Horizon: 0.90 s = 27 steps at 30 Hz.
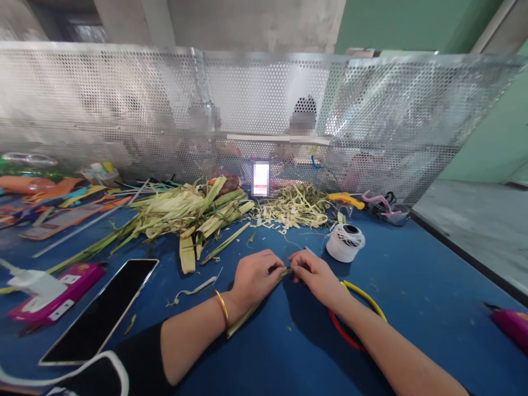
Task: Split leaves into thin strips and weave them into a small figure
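Note:
A narrow green plant stalk (246,319) runs slantwise under my left hand (256,276), whose closed fingers pinch its upper end. My right hand (312,273) meets the left there, fingertips pressed together around the stalk's tip; a thin white thread seems to lie by these fingers, though what they pinch is too small to make out. Behind my right hand stands a spool of white thread (345,245). Beneath my right forearm lies a ring with yellow and red parts (368,297), partly covered.
Heaped plant stalks (177,212) and shredded scraps (299,208) lie along the back, before a perforated metal screen (256,82). To the left are a phone (105,308) and a magenta power strip (55,297) with a white plug. Yellow-handled scissors (346,199) rest at the back right.

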Available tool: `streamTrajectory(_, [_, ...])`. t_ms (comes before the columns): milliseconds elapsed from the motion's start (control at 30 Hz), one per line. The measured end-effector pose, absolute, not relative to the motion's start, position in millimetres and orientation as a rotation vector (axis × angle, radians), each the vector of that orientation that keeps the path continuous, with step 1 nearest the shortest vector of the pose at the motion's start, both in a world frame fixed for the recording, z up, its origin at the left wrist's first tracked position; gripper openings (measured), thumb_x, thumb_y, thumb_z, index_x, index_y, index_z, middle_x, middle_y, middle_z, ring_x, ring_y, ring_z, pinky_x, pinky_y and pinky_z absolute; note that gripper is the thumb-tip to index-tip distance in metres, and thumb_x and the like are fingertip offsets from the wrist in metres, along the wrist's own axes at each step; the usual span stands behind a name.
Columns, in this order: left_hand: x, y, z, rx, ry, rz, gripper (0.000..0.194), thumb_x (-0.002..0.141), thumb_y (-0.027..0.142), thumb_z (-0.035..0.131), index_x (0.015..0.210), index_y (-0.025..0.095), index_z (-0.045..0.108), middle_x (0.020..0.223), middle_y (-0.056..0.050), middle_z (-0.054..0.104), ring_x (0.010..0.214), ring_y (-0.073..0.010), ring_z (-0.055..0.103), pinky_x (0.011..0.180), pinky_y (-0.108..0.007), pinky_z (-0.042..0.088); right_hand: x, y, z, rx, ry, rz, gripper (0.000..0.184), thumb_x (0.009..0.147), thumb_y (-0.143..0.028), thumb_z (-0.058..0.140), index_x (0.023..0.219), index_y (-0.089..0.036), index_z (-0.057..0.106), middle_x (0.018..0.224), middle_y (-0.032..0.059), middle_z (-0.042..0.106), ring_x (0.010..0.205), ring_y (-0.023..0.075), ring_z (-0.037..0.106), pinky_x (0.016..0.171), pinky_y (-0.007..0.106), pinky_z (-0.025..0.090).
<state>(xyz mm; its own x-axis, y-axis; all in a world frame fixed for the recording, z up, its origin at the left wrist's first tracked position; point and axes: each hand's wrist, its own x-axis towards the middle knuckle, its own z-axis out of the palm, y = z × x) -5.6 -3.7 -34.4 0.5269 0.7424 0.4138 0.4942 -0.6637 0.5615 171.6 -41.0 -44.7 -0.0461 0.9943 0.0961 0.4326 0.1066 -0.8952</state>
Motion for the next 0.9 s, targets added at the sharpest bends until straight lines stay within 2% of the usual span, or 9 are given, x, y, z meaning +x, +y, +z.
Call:
streamTrajectory(100, [-5.8,-3.4,-34.4,2.391,1.015,0.916,0.014,0.081,0.02,0.059,0.073,0.021,0.07,0.08,0.001,0.069,0.073,-0.0104,0.061,0.066,-0.02,0.04,169.7,-40.8,-47.7,-1.413,-1.513,0.985,0.029,0.075,-0.023,0.056,0.103,-0.022,0.056,0.099,0.0035,0.061,0.065,0.0124,0.058,0.068,0.031,0.051])
streamTrajectory(133, [-5.9,-3.3,-34.7,2.392,1.014,0.913,0.013,0.081,0.02,0.059,0.074,0.021,0.07,0.08,0.001,0.069,0.073,-0.0103,0.061,0.066,-0.02,0.04,169.3,-40.5,-48.5,-1.405,-1.52,0.979,0.032,0.074,-0.023,0.057,0.106,-0.023,0.057,0.102,0.0042,0.06,0.066,0.0127,0.058,0.067,0.031,0.051])
streamTrajectory(167, [-5.8,-3.2,-35.0,2.395,1.013,0.909,0.013,0.081,0.02,0.059,0.074,0.021,0.07,0.081,0.001,0.069,0.073,-0.0103,0.061,0.066,-0.02,0.039,169.1,-40.1,-49.0,-1.401,-1.549,0.951,0.029,0.074,-0.024,0.058,0.103,-0.022,0.06,0.102,0.0045,0.06,0.065,0.0127,0.058,0.066,0.031,0.051])
streamTrajectory(267, [-5.5,-3.1,-35.5,2.392,1.018,0.895,0.014,0.081,0.021,0.059,0.074,0.021,0.071,0.08,0.001,0.069,0.073,-0.0108,0.061,0.066,-0.02,0.04,169.1,-39.7,-47.2,-1.423,-1.675,0.782,0.006,0.077,-0.025,0.058,0.076,-0.021,0.062,0.088,0.0032,0.059,0.063,0.0133,0.055,0.063,0.03,0.048])
streamTrajectory(333, [-5.6,-3.3,-35.0,2.378,1.022,0.885,0.015,0.082,0.023,0.059,0.074,0.022,0.072,0.08,0.001,0.07,0.073,-0.0112,0.062,0.066,-0.02,0.04,169.3,-40.6,-43.9,-1.438,-1.736,0.662,0.014,0.08,-0.023,0.056,0.066,-0.021,0.056,0.081,0.0028,0.057,0.066,0.0148,0.054,0.064,0.03,0.046])
streamTrajectory(467, [-8.5,-1.6,-31.1,2.342,1.03,0.833,0.015,0.083,0.026,0.059,0.078,0.023,0.073,0.081,0.001,0.07,0.076,-0.0113,0.062,0.069,-0.02,0.041,172.2,-43.8,-37.6,-1.466,-1.842,0.502,0.015,0.079,-0.013,0.051,0.067,-0.021,0.053,0.084,0.0034,0.056,0.075,0.0164,0.053,0.069,0.03,0.043])
streamTrajectory(567, [-12.6,3.7,-27.5,2.35,1.163,0.717,0.017,0.082,0.027,0.058,0.076,0.024,0.074,0.081,0.001,0.071,0.077,-0.0135,0.063,0.067,-0.023,0.042,178.5,-44.8,-35.5,-1.502,-1.932,0.465,0.015,0.078,-0.012,0.049,0.068,-0.022,0.055,0.088,0.0024,0.055,0.072,0.0148,0.052,0.067,0.029,0.041])
streamTrajectory(767, [-14.2,14.4,-25.2,2.283,1.438,0.486,0.015,0.076,0.026,0.059,0.068,0.021,0.071,0.078,-0.002,0.072,0.078,-0.0188,0.062,0.066,-0.028,0.04,182.4,-45.2,-33.2,-1.478,-1.977,0.7,0.016,0.071,-0.009,0.054,0.061,-0.021,0.053,0.076,0.0005,0.054,0.07,0.0153,0.053,0.068,0.029,0.043])
streamTrajectory(900, [-12.2,13.2,-25.9,2.308,1.451,0.477,0.015,0.076,0.025,0.057,0.069,0.021,0.069,0.079,-0.003,0.071,0.079,-0.0196,0.062,0.066,-0.028,0.041,171.6,-48.2,-30.1,-1.274,-1.896,0.823,0.017,0.078,-0.012,0.05,0.063,-0.02,0.051,0.09,0.0042,0.06,0.093,0.0188,0.058,0.08,0.032,0.044])
